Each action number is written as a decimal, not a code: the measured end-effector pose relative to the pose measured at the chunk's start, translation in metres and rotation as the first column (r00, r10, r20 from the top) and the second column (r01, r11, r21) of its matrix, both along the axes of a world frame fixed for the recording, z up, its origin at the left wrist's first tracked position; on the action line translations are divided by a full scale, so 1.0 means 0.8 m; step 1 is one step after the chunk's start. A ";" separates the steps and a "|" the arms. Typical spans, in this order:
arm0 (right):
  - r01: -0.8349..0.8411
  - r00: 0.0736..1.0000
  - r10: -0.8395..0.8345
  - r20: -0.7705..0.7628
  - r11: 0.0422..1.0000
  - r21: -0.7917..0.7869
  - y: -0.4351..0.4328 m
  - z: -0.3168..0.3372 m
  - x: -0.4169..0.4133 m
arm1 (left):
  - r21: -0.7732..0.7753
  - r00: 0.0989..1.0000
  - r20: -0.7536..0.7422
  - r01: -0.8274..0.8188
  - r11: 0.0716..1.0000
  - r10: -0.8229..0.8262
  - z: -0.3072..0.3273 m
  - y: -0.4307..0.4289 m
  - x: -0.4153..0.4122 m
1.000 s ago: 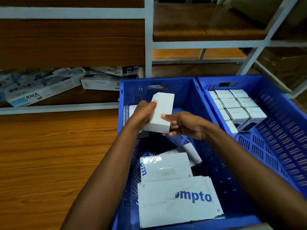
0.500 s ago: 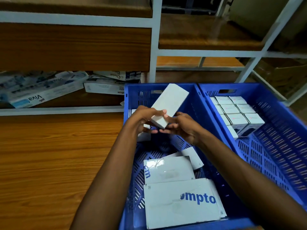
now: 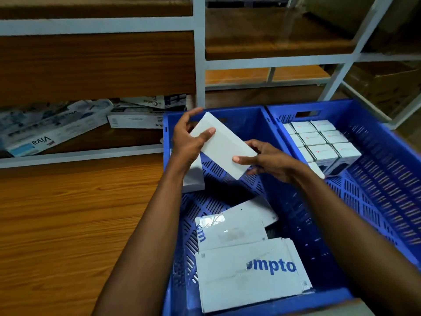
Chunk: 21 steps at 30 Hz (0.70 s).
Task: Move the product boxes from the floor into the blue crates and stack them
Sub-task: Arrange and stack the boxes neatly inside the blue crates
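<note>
Over the left blue crate (image 3: 239,120), both hands held a plain white box (image 3: 224,144) at a tilt, far end up at the L, near end down at the R, clear of the crate floor. On my feed the left hand (image 3: 188,144) gripped the upper end, thumb across the top face, forefinger stretched past the corner. The right hand (image 3: 270,161) pinched the lower end, thumb on top, fingers curled beneath.

Under the L wrist a second white box (image 3: 193,181) stood against the crate's L wall. Nearer the camera, in the same crate, flat white packs (image 3: 248,277) lay overlapped, the top one lettered "mpto" in blue. Side by side w/ it, the right blue crate (image 3: 387,156) held small white cartons (image 3: 319,142) packed in neat rows at its far L corner; I couldn't read their print.

Both crates sat on a wood-grain floor (image 3: 68,224). Behind them ran a white-framed rack (image 3: 199,65) w/ wooden shelves. Its bottom shelf at L carried long printed boxes (image 3: 45,135), one marked "Viva".
</note>
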State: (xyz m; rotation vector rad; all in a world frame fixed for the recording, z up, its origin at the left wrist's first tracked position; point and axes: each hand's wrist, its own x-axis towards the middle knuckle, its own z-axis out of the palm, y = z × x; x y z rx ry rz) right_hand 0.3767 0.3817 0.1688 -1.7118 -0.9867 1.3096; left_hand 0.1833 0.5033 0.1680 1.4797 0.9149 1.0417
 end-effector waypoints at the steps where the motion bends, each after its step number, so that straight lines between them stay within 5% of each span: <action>1: -0.031 0.999 0.030 -0.027 0.999 -0.013 0.001 0.001 -0.003 | 0.083 0.995 -0.097 -0.032 0.996 0.040 -0.002 0.001 0.002; 5: -0.196 0.969 0.179 -0.168 0.976 -0.092 -0.001 0.002 -0.020 | 0.258 0.916 -0.399 0.060 0.964 0.050 -0.011 0.001 0.012; 10: -0.154 0.976 0.135 -0.168 0.983 -0.105 0.000 0.000 -0.052 | 0.287 0.832 -0.555 0.159 0.945 0.029 -0.013 0.002 0.012; 16: 0.044 0.969 -0.069 -0.239 0.993 -0.109 0.022 -0.040 -0.104 | 0.075 0.943 -0.324 -0.048 0.996 0.070 -0.002 0.004 -0.006; 18: 0.093 0.957 -0.122 -0.264 0.989 -0.119 0.028 -0.060 -0.114 | -0.043 0.923 -0.381 -0.067 0.997 0.046 -0.012 0.009 -0.010; 21: 0.058 0.966 -0.076 -0.248 0.995 -0.077 0.033 -0.091 -0.128 | -0.101 0.769 -0.631 0.046 0.994 -0.100 -0.028 0.010 -0.009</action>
